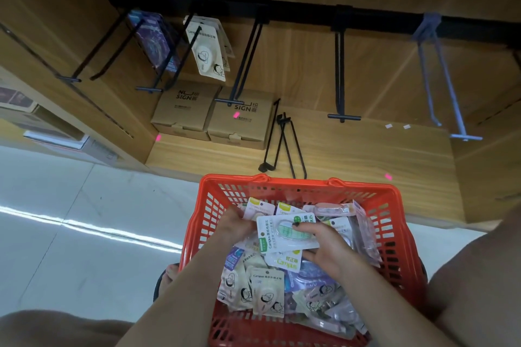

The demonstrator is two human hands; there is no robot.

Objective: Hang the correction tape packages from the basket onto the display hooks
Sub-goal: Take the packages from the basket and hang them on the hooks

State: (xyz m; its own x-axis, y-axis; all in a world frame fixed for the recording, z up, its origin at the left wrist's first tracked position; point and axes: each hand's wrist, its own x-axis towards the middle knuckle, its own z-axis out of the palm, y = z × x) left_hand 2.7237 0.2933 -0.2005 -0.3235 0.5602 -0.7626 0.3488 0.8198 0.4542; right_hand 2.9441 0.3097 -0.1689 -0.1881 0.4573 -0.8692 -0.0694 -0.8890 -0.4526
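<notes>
Task early: two black wire display hooks (180,59) hold pkgs, others bare; red plastic basket (394,222) full; both hands' grip holds green-white correction tape package (284,231) over it, right hand (329,251), left hand (234,227).

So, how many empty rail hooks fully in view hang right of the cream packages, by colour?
Black hooks: 2
Grey-blue hook: 1
Total: 3

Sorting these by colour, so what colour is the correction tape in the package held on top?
Green, on a white card package, seen in the head view.
</notes>
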